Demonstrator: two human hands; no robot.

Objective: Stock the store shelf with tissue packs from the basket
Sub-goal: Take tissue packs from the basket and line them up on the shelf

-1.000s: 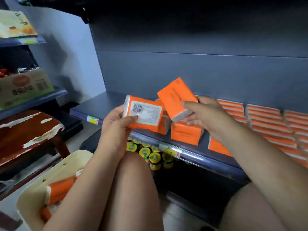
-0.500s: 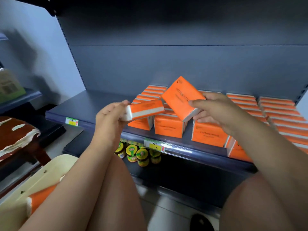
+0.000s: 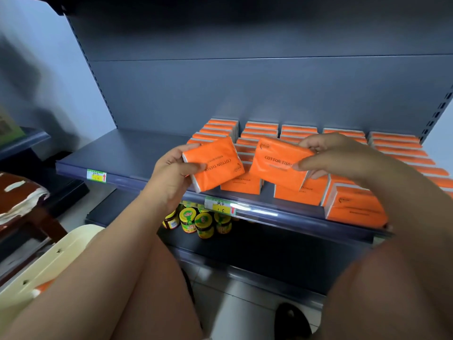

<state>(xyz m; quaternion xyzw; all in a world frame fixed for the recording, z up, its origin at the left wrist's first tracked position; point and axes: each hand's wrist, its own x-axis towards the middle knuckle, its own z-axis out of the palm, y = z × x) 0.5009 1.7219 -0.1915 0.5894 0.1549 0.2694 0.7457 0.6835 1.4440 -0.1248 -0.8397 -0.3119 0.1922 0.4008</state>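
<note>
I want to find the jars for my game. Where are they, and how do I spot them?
Find the blue-grey shelf holding rows of orange tissue packs. Look at the darker level underneath, just below the price tag. The small jars cluster there, the only glass things, with yellow-green lids.

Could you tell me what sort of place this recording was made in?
Most likely a small shop: metal shelving with price tags along its edge, rows of orange tissue packs, and jars on the shelf below.
</note>
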